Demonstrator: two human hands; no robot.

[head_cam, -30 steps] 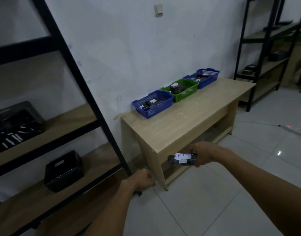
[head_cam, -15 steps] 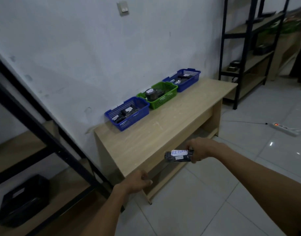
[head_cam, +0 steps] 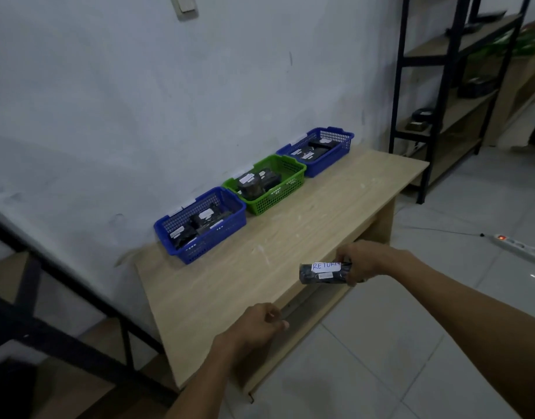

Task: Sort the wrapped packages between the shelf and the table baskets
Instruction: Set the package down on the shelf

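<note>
Your right hand (head_cam: 361,261) grips one end of a dark wrapped package (head_cam: 323,273), fingers and thumb curled round it, and holds it level in the air just over the near right edge of the table (head_cam: 229,282). The package's free end points left, and a white label on top reads "RETURN". Your left hand (head_cam: 257,325) sits nearer and to the left, over the table's front edge, its fingers curled in on themselves with nothing in them. Along the far side of the table, against the wall, three baskets stand in a row, touching or nearly so: the near blue basket (head_cam: 211,240) on the left, the green basket (head_cam: 278,195) in the middle, and the far blue basket (head_cam: 329,160) on the right. Each holds dark wrapped packages with white labels. A black shelf frame (head_cam: 48,313) stands at the left, a second shelf unit (head_cam: 441,86) at the far right, and a power strip (head_cam: 520,246) lies on the tiled floor to the right.
</note>
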